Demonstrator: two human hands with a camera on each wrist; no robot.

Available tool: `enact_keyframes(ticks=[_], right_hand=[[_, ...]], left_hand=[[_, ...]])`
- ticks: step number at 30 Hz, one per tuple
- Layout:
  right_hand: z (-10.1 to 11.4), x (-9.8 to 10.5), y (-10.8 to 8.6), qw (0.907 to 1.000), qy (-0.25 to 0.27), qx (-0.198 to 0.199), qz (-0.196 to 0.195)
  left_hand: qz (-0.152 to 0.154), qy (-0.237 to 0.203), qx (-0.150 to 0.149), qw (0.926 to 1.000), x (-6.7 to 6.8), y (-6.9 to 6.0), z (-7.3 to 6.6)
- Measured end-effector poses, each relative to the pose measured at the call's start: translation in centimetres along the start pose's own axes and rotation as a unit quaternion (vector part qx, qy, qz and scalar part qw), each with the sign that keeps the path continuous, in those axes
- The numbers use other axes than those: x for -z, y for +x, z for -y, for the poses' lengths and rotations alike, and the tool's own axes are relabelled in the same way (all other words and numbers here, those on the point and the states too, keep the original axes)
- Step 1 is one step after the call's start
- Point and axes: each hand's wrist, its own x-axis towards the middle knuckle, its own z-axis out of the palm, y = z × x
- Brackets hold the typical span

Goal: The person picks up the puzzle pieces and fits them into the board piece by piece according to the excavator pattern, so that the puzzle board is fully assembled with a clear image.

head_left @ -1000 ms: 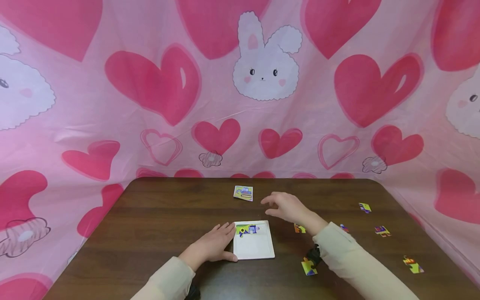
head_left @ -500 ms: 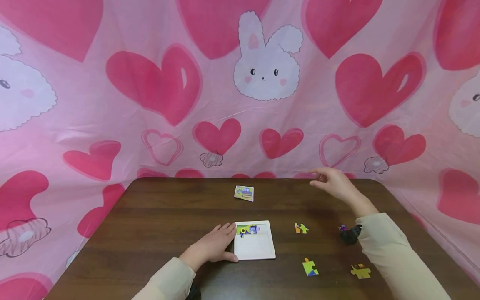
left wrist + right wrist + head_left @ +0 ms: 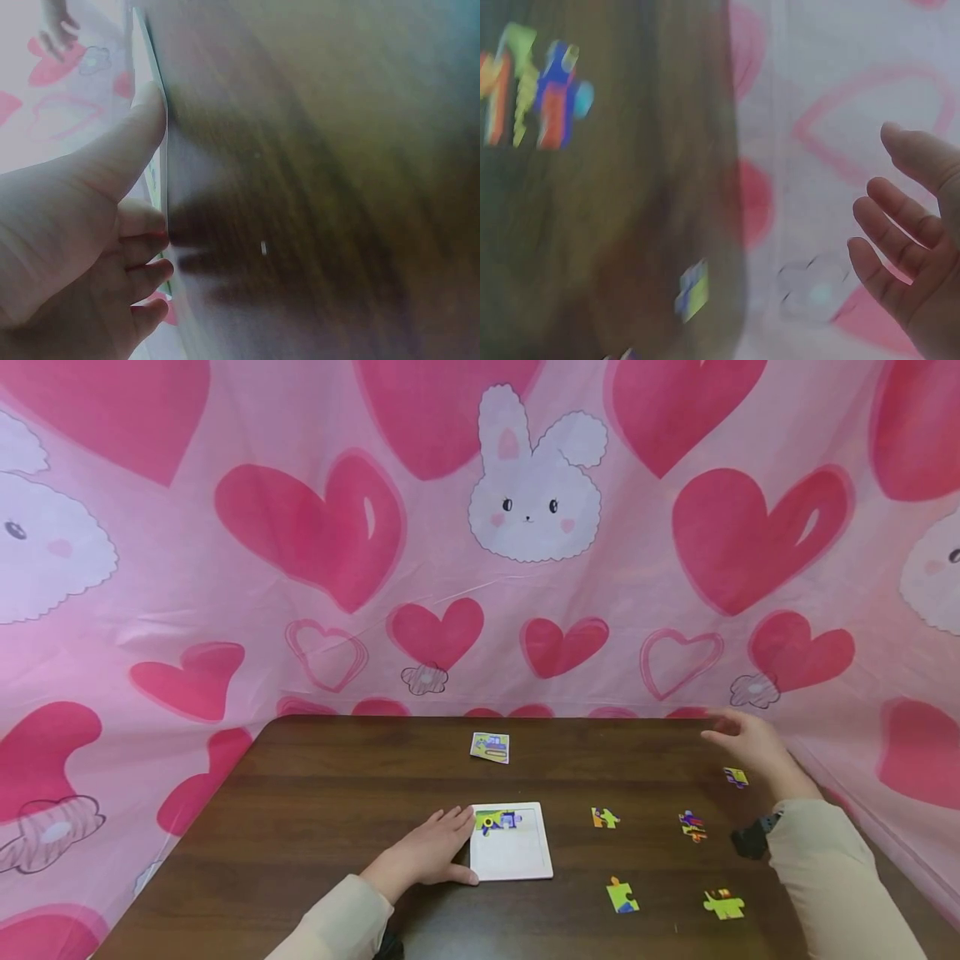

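My left hand [image 3: 431, 849] rests at the left edge of a white puzzle tray [image 3: 510, 862], fingers extended and thumb at its near corner. In the left wrist view, the thumb and fingertips of the left hand [image 3: 112, 202] touch the tray's edge. Joined puzzle pieces [image 3: 501, 822] fill part of the tray's top row. My right hand [image 3: 756, 750] hovers above the table's far right with loosely bent fingers, holding nothing. Nearest to it lies a small yellow-and-purple puzzle piece [image 3: 737, 777]. In the right wrist view the right hand [image 3: 915, 247] is apart from that piece [image 3: 694, 291].
A printed picture card [image 3: 491, 747] lies beyond the tray. Loose pieces lie right of it: an orange-and-green piece [image 3: 604, 817], a yellow-green piece [image 3: 622, 895], a yellow piece [image 3: 723, 905] and purple-and-red pieces [image 3: 692, 826]. A pink heart-patterned cloth [image 3: 450, 568] hangs behind the table.
My right hand has swung from beside the card to the table's far right, its sleeve uncovering some loose pieces and covering others. The left hand and tray stay in place.
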Motion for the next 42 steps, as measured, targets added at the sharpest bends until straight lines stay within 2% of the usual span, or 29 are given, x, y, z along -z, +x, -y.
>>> enact_keyframes(ticks=[5,9,14,19,24,29,32,37,39,42], right_hand=[[-2.9,0.2,-1.5,0.9988,0.008,-0.048,0.007],[-4.7,0.0,-2.3,0.9985,-0.007,-0.053,0.013],[-6.1,-0.3,-3.4,0.9969,-0.044,-0.062,0.022],[-6.9,-0.6,-4.2,0.993,-0.06,-0.088,0.052],[-7.3,-0.8,-4.3,0.991,-0.072,-0.086,0.074],[-7.3,-0.7,-4.2,0.9866,-0.111,-0.075,0.092],[-7.3,-0.6,-4.1,0.9802,-0.135,-0.09,0.114],[-7.1,-0.6,-4.2,0.9665,-0.143,-0.144,0.158],[-7.0,-0.6,-4.2,0.9645,-0.144,-0.15,0.163],[-6.7,-0.8,-4.2,0.9681,-0.142,-0.139,0.152]], left_hand=[[-0.002,0.001,-0.003,1.0,0.0,0.1,0.0],[-0.003,0.005,-0.004,1.0,-0.1,0.2,0.1],[-0.002,0.003,-0.004,1.0,-0.1,0.1,0.1],[0.004,-0.003,0.002,1.0,-0.2,0.1,0.0],[0.002,0.001,0.002,1.0,-0.1,0.1,0.0],[0.002,0.001,0.002,1.0,0.0,0.0,0.0],[0.003,0.001,0.004,1.0,0.0,0.1,0.0],[0.003,-0.001,0.002,1.0,0.0,0.1,-0.1],[0.003,-0.002,0.002,1.0,0.0,0.1,-0.1],[0.003,-0.003,0.003,1.0,0.0,0.0,-0.2]])
